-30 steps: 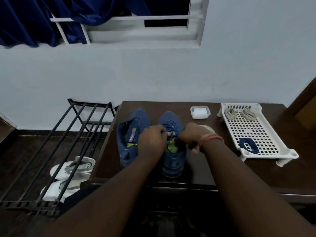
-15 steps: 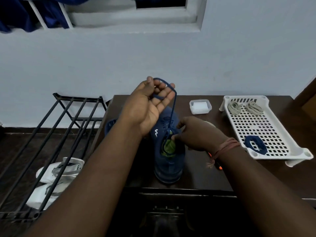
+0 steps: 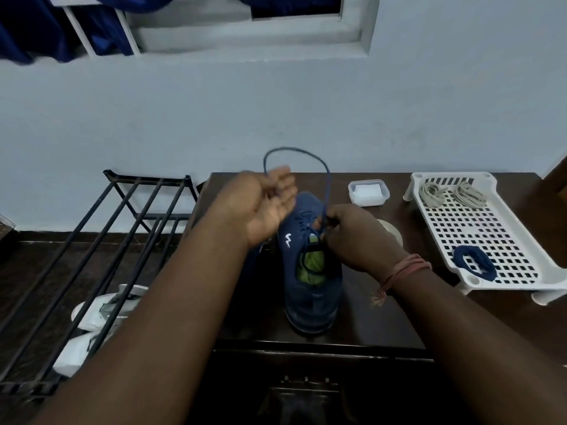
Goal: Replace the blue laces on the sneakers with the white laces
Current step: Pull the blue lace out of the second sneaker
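A blue sneaker [image 3: 310,296] with a green insole stands on the dark table [image 3: 362,326], toe toward the wall. A blue lace [image 3: 319,162] arcs up from its eyelets. My left hand [image 3: 267,207], palm up above the shoe's toe, grips one end of that lace. My right hand [image 3: 352,237] pinches the lace at the shoe's tongue. The second sneaker is almost fully hidden behind my left arm. Two coiled white laces [image 3: 451,194] lie at the far end of a white perforated tray [image 3: 503,228], and a coiled blue lace [image 3: 474,262] lies at its near end.
A small clear lidded box [image 3: 368,191] sits behind the shoe. A round white object [image 3: 394,234] peeks from behind my right hand. A black metal shoe rack [image 3: 101,250] stands left of the table, with white sandals [image 3: 92,314] beneath it.
My left hand rose from the shoe with the blue lace, pulling it out into a tall loop. My right hand stayed at the tongue. The view shifted slightly.
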{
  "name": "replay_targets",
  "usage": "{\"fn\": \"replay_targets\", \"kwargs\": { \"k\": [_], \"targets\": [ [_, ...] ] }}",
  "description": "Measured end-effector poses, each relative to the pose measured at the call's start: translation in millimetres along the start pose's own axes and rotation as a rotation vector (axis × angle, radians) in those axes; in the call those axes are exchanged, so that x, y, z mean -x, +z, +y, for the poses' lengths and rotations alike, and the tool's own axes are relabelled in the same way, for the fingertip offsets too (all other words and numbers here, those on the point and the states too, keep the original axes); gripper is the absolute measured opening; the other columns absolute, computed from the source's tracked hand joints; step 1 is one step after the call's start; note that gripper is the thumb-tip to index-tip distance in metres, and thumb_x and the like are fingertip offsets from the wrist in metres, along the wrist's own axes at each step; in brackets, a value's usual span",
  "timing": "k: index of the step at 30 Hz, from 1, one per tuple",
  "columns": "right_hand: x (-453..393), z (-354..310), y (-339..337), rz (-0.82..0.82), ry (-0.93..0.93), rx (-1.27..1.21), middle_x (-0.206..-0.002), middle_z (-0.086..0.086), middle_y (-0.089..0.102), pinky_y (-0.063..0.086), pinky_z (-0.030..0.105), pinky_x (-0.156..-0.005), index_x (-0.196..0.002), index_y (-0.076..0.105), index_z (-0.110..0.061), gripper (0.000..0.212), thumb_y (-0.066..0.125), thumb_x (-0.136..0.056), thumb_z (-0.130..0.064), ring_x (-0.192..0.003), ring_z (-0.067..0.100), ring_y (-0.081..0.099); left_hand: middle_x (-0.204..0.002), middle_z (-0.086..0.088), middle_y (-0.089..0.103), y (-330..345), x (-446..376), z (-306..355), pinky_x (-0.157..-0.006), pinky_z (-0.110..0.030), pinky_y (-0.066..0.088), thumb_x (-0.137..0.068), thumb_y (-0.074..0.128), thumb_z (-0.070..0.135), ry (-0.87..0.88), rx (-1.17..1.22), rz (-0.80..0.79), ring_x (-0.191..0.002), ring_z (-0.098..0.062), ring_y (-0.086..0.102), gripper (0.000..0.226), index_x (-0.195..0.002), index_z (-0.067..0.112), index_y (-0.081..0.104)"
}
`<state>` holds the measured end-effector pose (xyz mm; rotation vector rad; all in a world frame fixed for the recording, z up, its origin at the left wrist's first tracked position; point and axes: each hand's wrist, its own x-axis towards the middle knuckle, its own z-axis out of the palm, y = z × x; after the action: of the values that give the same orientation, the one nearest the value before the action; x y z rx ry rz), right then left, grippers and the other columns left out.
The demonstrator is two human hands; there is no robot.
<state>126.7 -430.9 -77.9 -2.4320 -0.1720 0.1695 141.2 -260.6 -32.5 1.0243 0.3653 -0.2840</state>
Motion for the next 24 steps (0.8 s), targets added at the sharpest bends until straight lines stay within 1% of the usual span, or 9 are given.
{"fn": "replay_targets", "kwargs": {
  "k": [2, 4, 7, 9, 11, 13, 16, 20, 24],
  "targets": [
    [-4, 2, 2, -0.019, 0.003, -0.026, -0.084, 0.000, 0.068, 0.052, 0.025, -0.069, -0.088, 0.070, -0.014, 0.016, 0.059, -0.085, -0.003, -0.080, 0.016, 0.064, -0.108, -0.011, 0.059, -4, -4, -16, -0.084, -0.033, 0.050, -0.099, 0.042, -0.001, -0.027, -0.425, 0.120, -0.098, -0.025, 0.056, 0.025, -0.108, 0.010, 0.062],
    [-8, 3, 1, -0.050, -0.014, -0.009, -0.080, 0.002, 0.064, 0.049, 0.024, -0.060, -0.082, 0.064, -0.010, 0.010, 0.058, -0.085, -0.003, -0.073, 0.017, 0.060, -0.097, -0.011, 0.060, -8, -8, -27, -0.069, -0.031, 0.049, -0.098, 0.046, -0.003, -0.007, -0.755, 0.113, -0.083, -0.022, 0.056, 0.023, -0.099, 0.011, 0.063],
    [-12, 6, 1, -0.098, -0.058, 0.060, -0.086, 0.003, 0.052, 0.038, 0.021, -0.054, -0.074, 0.049, -0.019, 0.020, 0.057, -0.086, -0.005, -0.066, 0.014, 0.051, -0.100, -0.012, 0.071, -9, -12, -34, -0.084, -0.037, 0.055, -0.093, 0.063, 0.001, 0.056, -1.167, 0.017, -0.092, -0.024, 0.066, 0.014, -0.100, 0.009, 0.073],
    [-13, 10, 4, -0.134, -0.059, 0.149, -0.098, 0.004, 0.044, 0.038, 0.025, -0.063, -0.081, 0.041, -0.022, 0.021, 0.057, -0.089, -0.010, -0.076, 0.019, 0.051, -0.098, -0.008, 0.074, -7, -12, -38, -0.087, -0.034, 0.054, -0.089, 0.071, 0.006, 0.096, -1.297, 0.000, -0.095, -0.021, 0.068, 0.008, -0.095, 0.011, 0.074],
    [-12, 13, 9, -0.107, -0.084, 0.188, -0.101, 0.007, 0.041, 0.036, 0.026, -0.061, -0.086, 0.040, -0.020, 0.020, 0.058, -0.089, -0.010, -0.078, 0.024, 0.050, -0.095, -0.003, 0.074, -7, -14, -43, -0.086, -0.033, 0.055, -0.087, 0.073, 0.011, 0.191, -1.404, 0.038, -0.094, -0.019, 0.068, 0.003, -0.090, 0.014, 0.073],
    [-12, 13, 8, -0.073, -0.119, 0.200, -0.098, 0.005, 0.042, 0.033, 0.023, -0.055, -0.083, 0.043, -0.018, 0.020, 0.061, -0.088, -0.010, -0.075, 0.023, 0.049, -0.085, 0.004, 0.073, -9, -16, -48, -0.080, -0.031, 0.057, -0.085, 0.075, 0.015, 0.298, -1.461, 0.091, -0.085, -0.012, 0.067, 0.002, -0.085, 0.016, 0.074],
    [-14, 15, 4, -0.088, -0.136, 0.199, -0.095, 0.005, 0.044, 0.035, 0.023, -0.056, -0.072, 0.039, -0.022, 0.029, 0.061, -0.087, -0.009, -0.075, 0.023, 0.050, -0.063, 0.013, 0.067, -14, -20, -56, -0.063, -0.016, 0.052, -0.084, 0.070, 0.009, 0.340, -1.358, 0.121, -0.061, 0.005, 0.060, 0.010, -0.078, 0.015, 0.074],
    [-15, 18, 3, -0.101, -0.124, 0.090, -0.094, 0.006, 0.052, 0.039, 0.025, -0.058, -0.070, 0.043, -0.026, 0.032, 0.059, -0.086, -0.004, -0.076, 0.022, 0.055, -0.071, 0.001, 0.068, -16, -24, -59, -0.056, -0.012, 0.046, -0.086, 0.070, 0.001, 0.260, -1.164, 0.053, -0.061, -0.006, 0.057, 0.008, -0.088, 0.008, 0.072],
    [-17, 17, 3, -0.111, -0.046, 0.090, -0.081, 0.001, 0.054, 0.034, 0.021, -0.053, -0.069, 0.046, -0.024, 0.030, 0.057, -0.086, -0.002, -0.066, 0.015, 0.049, -0.071, 0.002, 0.065, -17, -27, -66, -0.053, -0.016, 0.043, -0.087, 0.075, 0.012, 0.236, -1.103, 0.073, -0.061, -0.007, 0.056, 0.005, -0.084, 0.013, 0.071]
  ]
}}
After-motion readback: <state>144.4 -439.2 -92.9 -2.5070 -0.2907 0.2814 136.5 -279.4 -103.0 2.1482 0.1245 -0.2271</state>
